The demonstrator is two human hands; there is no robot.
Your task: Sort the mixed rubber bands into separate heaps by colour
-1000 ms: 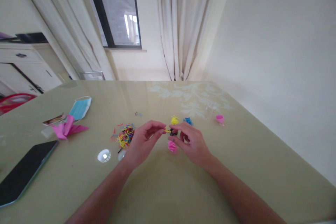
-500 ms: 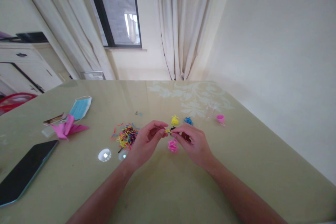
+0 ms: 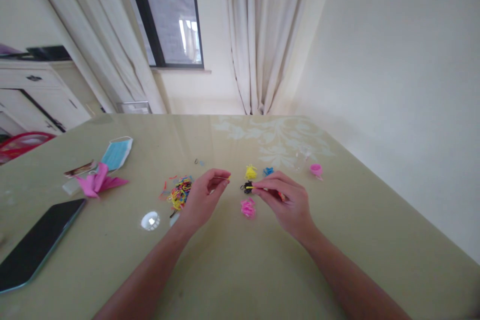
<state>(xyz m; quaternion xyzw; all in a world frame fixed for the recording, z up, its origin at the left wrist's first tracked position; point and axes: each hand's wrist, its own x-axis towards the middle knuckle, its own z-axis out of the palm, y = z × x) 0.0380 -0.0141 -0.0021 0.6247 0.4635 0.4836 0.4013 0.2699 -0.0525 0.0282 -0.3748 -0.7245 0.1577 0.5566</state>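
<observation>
A small yellow bit (image 3: 228, 179) is pinched at the tips of the left hand (image 3: 202, 200). A yellow band (image 3: 249, 188) is pinched between the thumb and finger of the right hand (image 3: 290, 202), just by the black pile (image 3: 246, 184). Around that pile, a yellow pile (image 3: 251, 172), a blue pile (image 3: 268, 171) and a pink pile (image 3: 248, 208) are set on the table (image 3: 221, 265). The mixed pile (image 3: 180, 192) is partly hidden by the left hand. The two hands are held apart.
</observation>
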